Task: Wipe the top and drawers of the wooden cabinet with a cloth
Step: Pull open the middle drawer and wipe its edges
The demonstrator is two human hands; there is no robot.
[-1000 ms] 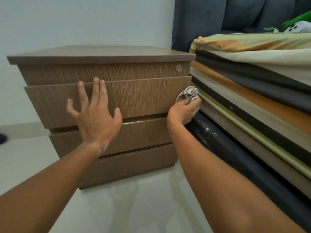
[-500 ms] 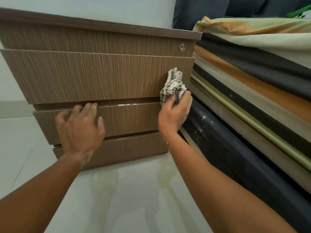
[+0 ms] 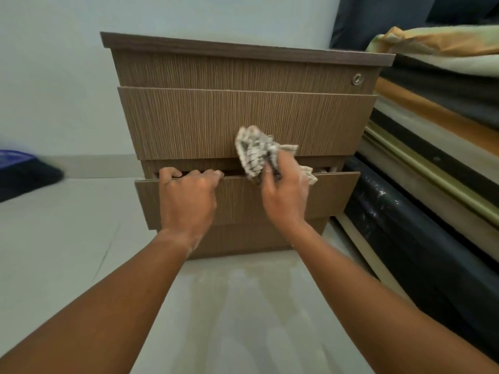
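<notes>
Wooden cabinet sitting on pale tiled floor, bedding stack touching its right. Left hand fingers hooking over the slightly open middle drawer edge. Right hand clamping checked cloth at that gap.

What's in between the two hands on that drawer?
Only bare wood. In the head view, the left hand hooks the pulled-out drawer's top edge, the right hand holds the cloth, and just plain drawer front shows between them.
</notes>
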